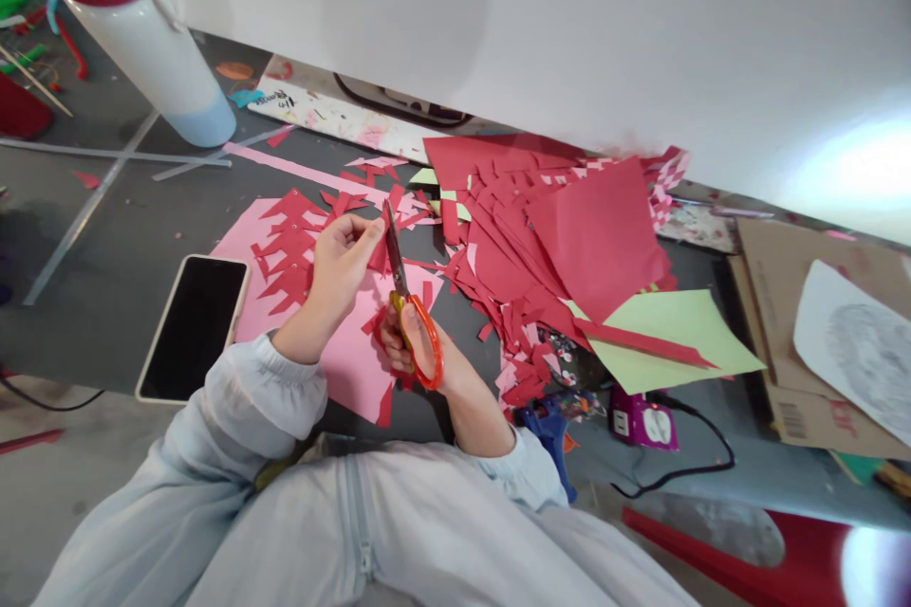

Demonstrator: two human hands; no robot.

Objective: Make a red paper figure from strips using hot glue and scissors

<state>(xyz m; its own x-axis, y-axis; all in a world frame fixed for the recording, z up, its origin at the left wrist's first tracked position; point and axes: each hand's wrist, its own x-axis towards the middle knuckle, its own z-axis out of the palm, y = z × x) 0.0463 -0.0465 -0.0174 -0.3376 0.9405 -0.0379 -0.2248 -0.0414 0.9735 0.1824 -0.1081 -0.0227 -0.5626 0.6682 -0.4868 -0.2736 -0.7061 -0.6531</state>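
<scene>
My right hand [419, 346] is closed around the handles of a pair of scissors [425, 341], one handle orange and the other yellowish. The dark blades point up and away from me. Just left of them, my left hand [342, 261] pinches a small piece of red paper [381, 251] between thumb and fingers, close to the blades. Whether the blades touch the paper is hard to tell. Beneath both hands lies a sheet of pink paper [348, 379]. On its left part, several pointed red paper cutouts [288, 251] sit in a row.
Red paper sheets and strips [590, 237] are heaped right of my hands, beside a light green sheet [676, 332]. A phone [194, 327] and a white bottle [153, 52] stand to the left. A purple power adapter [644, 422], blue glue gun [551, 436] and cardboard [818, 313] are at right.
</scene>
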